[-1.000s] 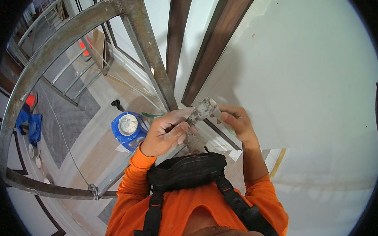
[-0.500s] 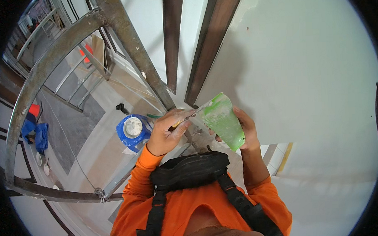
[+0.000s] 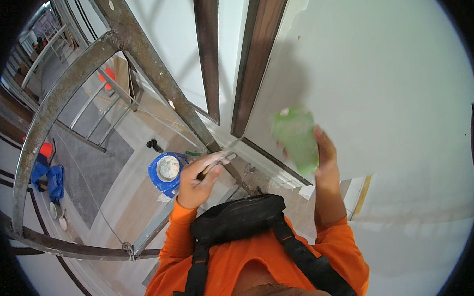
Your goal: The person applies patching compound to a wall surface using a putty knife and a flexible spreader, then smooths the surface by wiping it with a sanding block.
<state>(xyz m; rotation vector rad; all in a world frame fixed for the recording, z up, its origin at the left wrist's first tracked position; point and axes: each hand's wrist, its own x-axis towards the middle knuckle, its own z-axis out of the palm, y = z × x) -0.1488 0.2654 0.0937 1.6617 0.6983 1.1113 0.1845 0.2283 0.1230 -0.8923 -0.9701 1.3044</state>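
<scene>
We wear a pouch [image 3: 237, 218]. Ahead-left of it, our left hand [image 3: 197, 179] pinches a tool [image 3: 202, 175]; ahead-right of it, our right hand [image 3: 326, 151] grips a blurred green spreader [image 3: 298, 140]. Farther down, ahead-left of the pouch, stands a blue tub [image 3: 168, 189].

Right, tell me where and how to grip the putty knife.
Putty knife: probably best by its handle, from the left, as the left hand holds it; the slim handle suits a pinch, and the blade points away, to the upper right.
</scene>
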